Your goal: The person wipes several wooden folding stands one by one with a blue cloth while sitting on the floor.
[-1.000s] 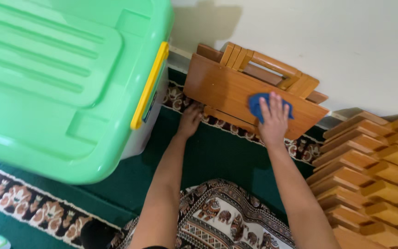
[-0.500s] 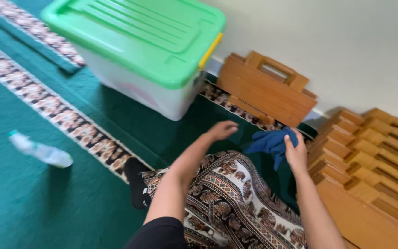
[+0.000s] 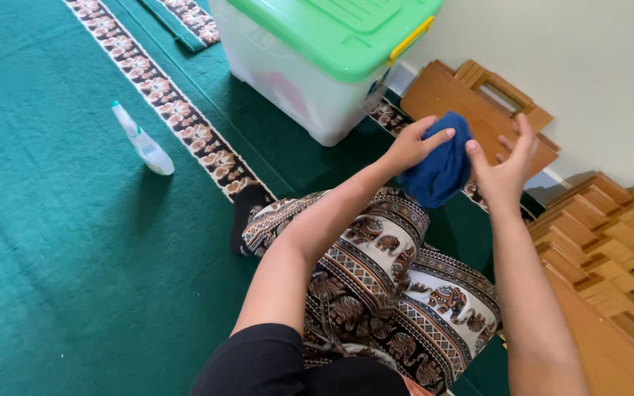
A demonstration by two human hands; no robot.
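The blue cloth point(image 3: 438, 167) hangs between both hands: left hand point(image 3: 410, 146) fingers pinch its top, right hand point(image 3: 506, 167) fingers spread open, touching its side.

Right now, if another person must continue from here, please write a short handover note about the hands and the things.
Left hand: grips the blue cloth from the left side.
Right hand: open, fingertips touching the cloth's right edge.
Cloth is held in the air above the lap, bunched, off the folded wooden stand leaning by the wall.
Spray bottle lies on the green carpet, out to the left.
Stacked wooden stands sit at right, untouched.
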